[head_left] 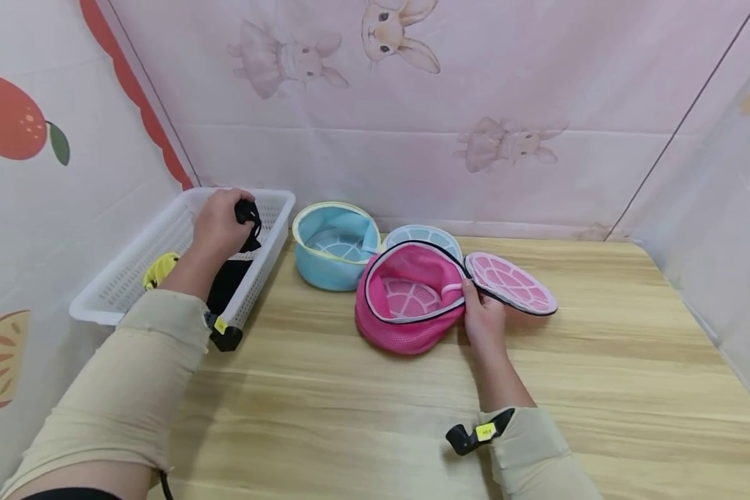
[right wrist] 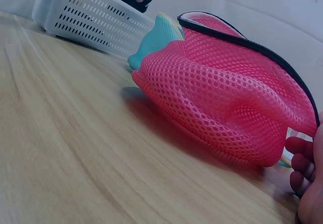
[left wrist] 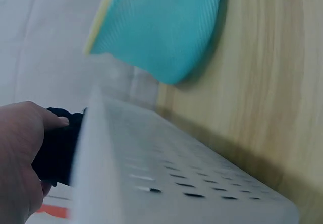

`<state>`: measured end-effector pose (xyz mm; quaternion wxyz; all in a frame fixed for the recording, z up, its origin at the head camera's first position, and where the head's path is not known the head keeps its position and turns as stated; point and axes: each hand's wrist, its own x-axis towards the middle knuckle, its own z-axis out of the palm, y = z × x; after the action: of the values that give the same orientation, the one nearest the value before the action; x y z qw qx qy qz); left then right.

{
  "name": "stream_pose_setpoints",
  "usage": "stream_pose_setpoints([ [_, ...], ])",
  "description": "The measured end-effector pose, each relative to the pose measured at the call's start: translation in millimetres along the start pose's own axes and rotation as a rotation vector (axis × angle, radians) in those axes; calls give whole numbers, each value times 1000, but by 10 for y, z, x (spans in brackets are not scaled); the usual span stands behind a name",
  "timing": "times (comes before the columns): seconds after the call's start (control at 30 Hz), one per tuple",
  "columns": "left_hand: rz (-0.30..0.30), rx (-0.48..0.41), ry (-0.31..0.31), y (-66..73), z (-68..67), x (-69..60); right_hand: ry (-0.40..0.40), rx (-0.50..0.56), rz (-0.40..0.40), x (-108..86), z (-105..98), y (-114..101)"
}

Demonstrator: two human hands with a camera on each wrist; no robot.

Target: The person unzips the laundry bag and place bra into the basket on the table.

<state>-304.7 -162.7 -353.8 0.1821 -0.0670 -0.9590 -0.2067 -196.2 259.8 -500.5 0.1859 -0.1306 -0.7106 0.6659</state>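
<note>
My left hand grips a bunched black fabric item with thin cords or straps, over the white perforated basket. What kind of item it is cannot be made out. In the left wrist view the black item sits between thumb and fingers, beside the basket's wall. With my right hand I pinch the zippered rim of a pink mesh laundry bag, tilted up with its mouth unzipped. Its round lid lies folded out to the right. My right fingers curl below the rim in the right wrist view.
Behind the pink bag stands a blue mesh laundry bag with its lid folded out. More black fabric and a yellow item lie in the basket. A wooden table meets printed curtains at the back and sides.
</note>
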Motion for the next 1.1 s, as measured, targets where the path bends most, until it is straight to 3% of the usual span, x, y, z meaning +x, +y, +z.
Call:
stream_pose_setpoints([
  [0.13, -63, -31, -30, -130, 57, -5, 1, -1, -15, -7, 1, 0],
  [0.33, -196, -131, -9, -298, 101, -60, -2, 20, -30, -13, 27, -1],
  [0.43, -226, -160, -46, -357, 134, -72, -2, 21, -36, -11, 30, 3],
  [0.53, -229, -153, -121, -387, 166, -77, -3, 33, -40, -11, 25, 12],
  [0.67, -179, -107, -172, -399, 193, -88, -2, 41, -31, -14, 12, 16],
  [0.87, -172, -77, -184, -320, 199, -113, 12, 90, 26, -27, -3, -24],
  [0.97, -168, -92, -162, -253, 183, -115, 10, 142, 60, -21, -16, -53],
  [1.1, -145, -130, -104, -111, 137, -119, -30, 51, 46, 4, -54, -92],
])
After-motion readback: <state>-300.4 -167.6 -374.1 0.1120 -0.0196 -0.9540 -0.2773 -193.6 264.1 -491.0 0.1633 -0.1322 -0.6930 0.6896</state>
